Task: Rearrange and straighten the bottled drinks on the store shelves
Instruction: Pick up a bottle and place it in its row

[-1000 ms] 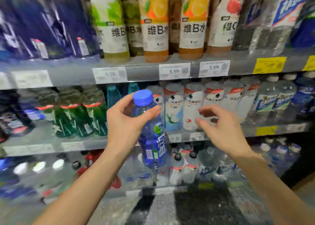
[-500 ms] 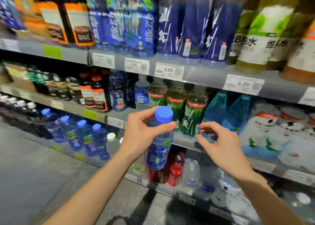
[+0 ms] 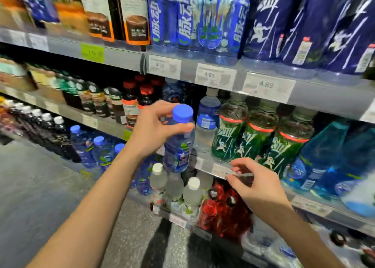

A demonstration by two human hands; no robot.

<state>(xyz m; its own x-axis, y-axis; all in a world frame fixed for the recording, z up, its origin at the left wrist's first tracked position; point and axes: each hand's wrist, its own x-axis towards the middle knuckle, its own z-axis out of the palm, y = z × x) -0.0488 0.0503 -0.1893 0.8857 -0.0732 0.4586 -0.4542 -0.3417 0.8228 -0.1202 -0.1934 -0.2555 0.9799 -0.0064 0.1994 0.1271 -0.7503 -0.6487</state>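
Observation:
My left hand grips a clear blue bottle with a blue cap just below its neck, upright, in front of the middle shelf. My right hand hovers lower right with fingers loosely curled and nothing in it, close to a price tag on the shelf's front edge. Behind the held bottle stand a pale water bottle and green bottles. More blue-capped bottles of the same kind stand on the lower shelf at left.
Large blue bottles and dark blue ones fill the top shelf. White-capped clear bottles and red bottles stand on the lower shelf below my hands. Turquoise bottles are at right. Grey floor lies at left.
The view has swung left along the shelves. My left hand carried the blue bottle with it, now before the water and green bottles. My right hand dropped lower, beside the shelf edge.

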